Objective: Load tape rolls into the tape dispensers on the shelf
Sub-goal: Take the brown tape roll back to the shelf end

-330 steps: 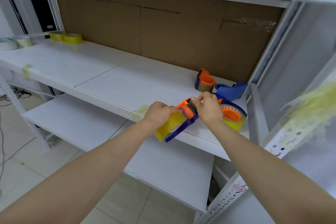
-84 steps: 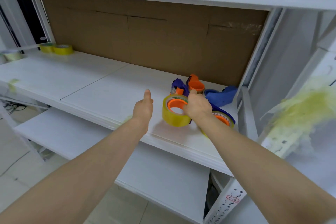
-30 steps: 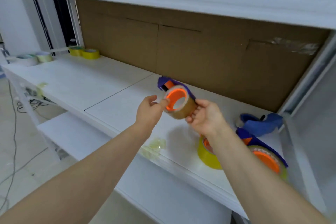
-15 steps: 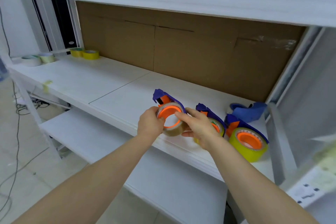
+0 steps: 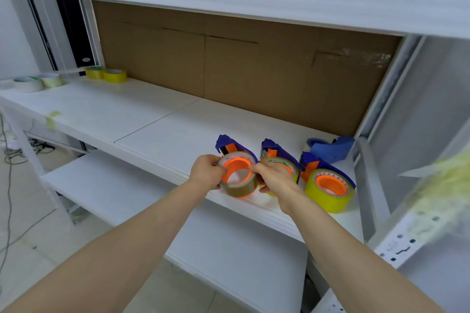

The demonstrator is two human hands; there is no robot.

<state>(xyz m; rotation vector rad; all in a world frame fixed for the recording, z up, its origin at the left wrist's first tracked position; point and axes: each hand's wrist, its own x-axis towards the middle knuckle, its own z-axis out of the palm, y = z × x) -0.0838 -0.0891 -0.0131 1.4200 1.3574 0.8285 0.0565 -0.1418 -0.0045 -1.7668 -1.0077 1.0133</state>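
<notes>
At the far left end of the white shelf [image 5: 152, 119], a white tape roll [image 5: 28, 85] and a paler roll [image 5: 52, 80] are lying flat. Just beyond them, two yellow rolls [image 5: 115, 75] are sitting side by side against the brown cardboard backing [image 5: 254, 71].

Near the shelf's front edge, the left hand [image 5: 206, 173] is grasping the left side of a brown tape roll [image 5: 240, 187], its fingers curling round the rim. This roll is sitting on the orange hub of the first blue dispenser [image 5: 223, 142], whose nose is pointing toward the back. The right hand [image 5: 273, 178] is pinching the same roll's right rim between thumb and fingertips. The roll seems to be resting on the shelf, though the hands are hiding its base, so I cannot tell for sure.

Just to the right, a second blue dispenser [image 5: 269, 146] is carrying a yellow-green roll [image 5: 286, 162], partly hidden behind the right hand. Beside that, a third blue dispenser [image 5: 309, 161] is holding a bright yellow roll [image 5: 330, 198] on an orange hub. Behind it, a fourth blue dispenser [image 5: 330, 151] is lying near the shelf's right upright.
</notes>
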